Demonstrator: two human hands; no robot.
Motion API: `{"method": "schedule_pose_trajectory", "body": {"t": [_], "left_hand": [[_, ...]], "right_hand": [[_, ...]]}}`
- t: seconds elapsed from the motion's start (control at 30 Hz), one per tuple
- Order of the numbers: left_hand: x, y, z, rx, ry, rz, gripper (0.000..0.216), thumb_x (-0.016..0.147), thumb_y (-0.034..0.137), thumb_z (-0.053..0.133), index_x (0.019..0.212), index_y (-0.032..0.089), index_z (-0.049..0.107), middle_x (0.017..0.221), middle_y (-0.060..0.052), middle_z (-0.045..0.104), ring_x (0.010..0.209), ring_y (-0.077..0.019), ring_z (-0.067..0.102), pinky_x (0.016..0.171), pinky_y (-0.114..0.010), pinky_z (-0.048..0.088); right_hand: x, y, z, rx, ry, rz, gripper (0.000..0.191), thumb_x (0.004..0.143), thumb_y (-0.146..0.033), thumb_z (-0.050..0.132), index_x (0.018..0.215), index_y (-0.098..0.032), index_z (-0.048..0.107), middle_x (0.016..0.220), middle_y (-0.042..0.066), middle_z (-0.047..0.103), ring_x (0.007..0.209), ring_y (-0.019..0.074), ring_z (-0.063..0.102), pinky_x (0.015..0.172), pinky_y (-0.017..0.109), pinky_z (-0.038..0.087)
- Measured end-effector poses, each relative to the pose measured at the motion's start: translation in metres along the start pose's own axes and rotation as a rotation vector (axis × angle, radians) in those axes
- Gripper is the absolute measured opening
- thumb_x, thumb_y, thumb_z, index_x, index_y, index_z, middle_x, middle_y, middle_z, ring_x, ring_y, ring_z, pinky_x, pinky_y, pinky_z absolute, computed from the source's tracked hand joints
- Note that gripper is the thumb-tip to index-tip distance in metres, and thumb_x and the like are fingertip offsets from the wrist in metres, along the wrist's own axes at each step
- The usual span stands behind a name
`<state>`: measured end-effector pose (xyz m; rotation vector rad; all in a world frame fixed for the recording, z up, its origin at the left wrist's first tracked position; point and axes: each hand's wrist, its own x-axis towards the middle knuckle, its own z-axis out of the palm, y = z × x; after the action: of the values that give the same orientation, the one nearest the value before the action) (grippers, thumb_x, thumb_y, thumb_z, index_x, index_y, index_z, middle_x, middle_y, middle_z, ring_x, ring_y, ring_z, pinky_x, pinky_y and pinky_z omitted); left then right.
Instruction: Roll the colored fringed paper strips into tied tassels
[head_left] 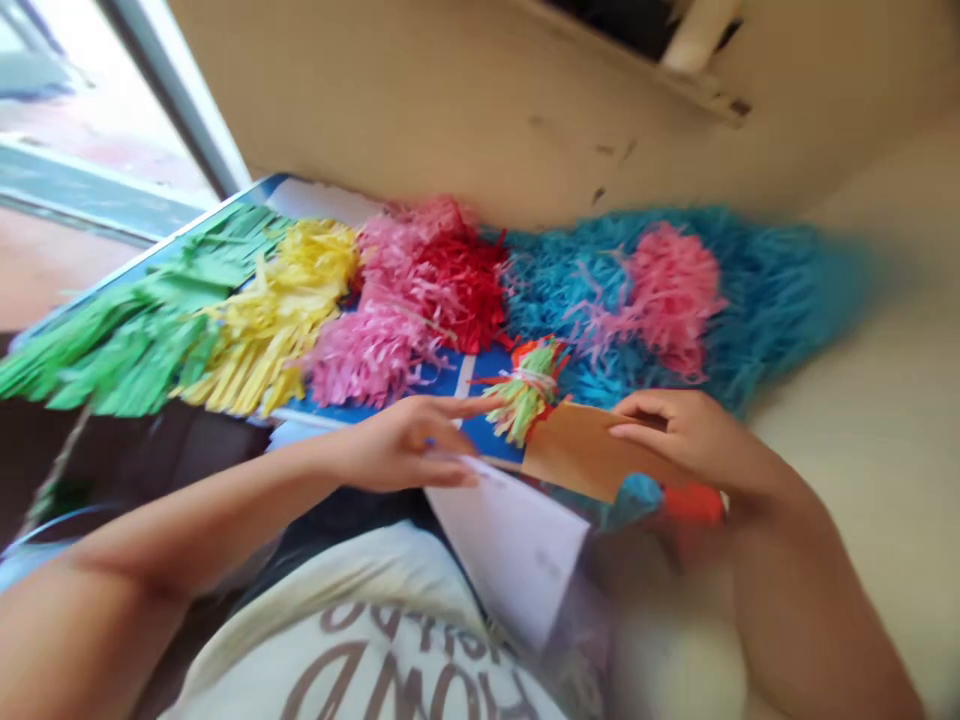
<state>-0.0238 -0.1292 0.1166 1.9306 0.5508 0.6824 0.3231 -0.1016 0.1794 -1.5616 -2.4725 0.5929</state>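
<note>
Already cut into fringe and laid along the blue tabletop point(442, 382), from left to upper right of the frame: green fringe point(142, 330), yellow fringe point(285, 300), pink fringe point(375, 345), red fringe point(476, 290) and blue fringe point(761, 300), with a pink clump point(675, 290) on top. Already bound around the middle, just right of centre: a green-and-orange bundle point(531, 382). Apparently not yet fringed: a white sheet point(517, 555) at lower centre, pinched closed at its top edge by the left hand point(412, 440), and an orange-brown card point(574, 450) beside the bundle, gripped between thumb and fingers of the right hand point(686, 440). Impossible to tell the total amount left.
</note>
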Motion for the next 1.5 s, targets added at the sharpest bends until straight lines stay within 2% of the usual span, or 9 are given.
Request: {"method": "schedule_pose_trajectory", "body": {"t": [0.07,0.2,0.33,0.6,0.83,1.07,1.23,1.37,1.5], "left_hand": [[0.010,0.004,0.006,-0.031,0.006,0.022,0.016,0.083,0.029,0.072,0.087,0.015,0.079,0.128,-0.016,0.066,0.127,-0.0291,0.057,0.104,-0.033,0.047],[0.012,-0.003,0.021,-0.102,0.024,0.018,0.017,0.085,0.024,0.069,0.093,0.011,0.077,0.097,-0.013,0.076,0.091,-0.0194,0.071,0.082,-0.023,0.053],[0.000,-0.013,0.026,-0.078,0.119,-0.009,0.021,0.086,0.027,0.067,0.096,0.010,0.075,0.091,-0.012,0.076,0.082,-0.0165,0.069,0.074,-0.021,0.051],[-0.005,-0.022,0.024,-0.006,0.094,-0.047,0.020,0.087,0.030,0.066,0.093,0.013,0.076,0.085,-0.009,0.074,0.076,-0.0143,0.065,0.067,-0.019,0.047],[-0.008,-0.030,0.023,-0.019,0.110,-0.101,0.024,0.087,0.032,0.067,0.094,0.011,0.077,0.083,-0.008,0.075,0.072,-0.0134,0.064,0.066,-0.019,0.044],[-0.010,-0.027,0.023,0.005,0.076,-0.056,0.024,0.088,0.029,0.065,0.103,0.014,0.077,0.090,-0.008,0.076,0.079,-0.0146,0.066,0.069,-0.019,0.044],[-0.008,-0.024,0.026,0.033,0.064,-0.045,0.023,0.089,0.032,0.064,0.094,0.013,0.076,0.085,-0.009,0.075,0.075,-0.0143,0.064,0.066,-0.020,0.043],[-0.008,-0.024,0.027,0.045,0.053,-0.044,0.022,0.089,0.033,0.064,0.091,0.014,0.076,0.081,-0.007,0.074,0.070,-0.0127,0.062,0.064,-0.019,0.042],[-0.008,-0.027,0.029,0.011,0.068,-0.082,0.024,0.088,0.032,0.065,0.095,0.013,0.077,0.084,-0.008,0.075,0.072,-0.0129,0.063,0.064,-0.019,0.042]], "right_hand": [[-0.001,-0.045,0.009,0.101,-0.073,-0.069,0.020,0.086,-0.041,0.062,0.081,-0.026,0.074,0.082,-0.001,0.075,0.071,0.0181,0.067,0.061,0.026,0.049],[0.010,-0.080,0.038,0.225,-0.084,-0.117,0.025,0.091,-0.042,0.058,0.083,-0.025,0.074,0.082,0.000,0.076,0.069,0.0174,0.068,0.058,0.025,0.051],[0.029,-0.078,0.061,0.218,0.082,-0.160,0.021,0.088,-0.040,0.063,0.101,-0.029,0.075,0.099,0.000,0.076,0.085,0.0204,0.071,0.062,0.026,0.054],[0.050,-0.093,0.080,0.252,0.156,-0.189,0.013,0.089,-0.029,0.061,0.087,-0.029,0.073,0.086,-0.002,0.076,0.076,0.0197,0.071,0.072,0.033,0.054],[0.065,-0.082,0.098,-0.086,0.293,-0.617,0.014,0.092,-0.022,0.055,0.083,-0.024,0.065,0.091,0.002,0.075,0.087,0.0199,0.069,0.080,0.035,0.044],[0.058,-0.085,0.097,0.255,0.140,-0.320,0.013,0.090,-0.027,0.060,0.101,-0.025,0.064,0.098,0.003,0.069,0.084,0.0189,0.066,0.075,0.032,0.051],[0.051,-0.092,0.092,0.296,0.164,-0.242,0.009,0.090,-0.027,0.060,0.083,-0.024,0.065,0.084,0.001,0.069,0.081,0.0195,0.066,0.074,0.032,0.051],[0.051,-0.091,0.094,0.252,0.158,-0.279,0.013,0.092,-0.026,0.056,0.081,-0.025,0.064,0.083,0.002,0.068,0.080,0.0194,0.065,0.075,0.034,0.051],[0.054,-0.083,0.099,0.068,0.265,-0.526,0.011,0.092,-0.023,0.056,0.084,-0.024,0.063,0.091,0.005,0.070,0.090,0.0214,0.065,0.082,0.037,0.049]]}}
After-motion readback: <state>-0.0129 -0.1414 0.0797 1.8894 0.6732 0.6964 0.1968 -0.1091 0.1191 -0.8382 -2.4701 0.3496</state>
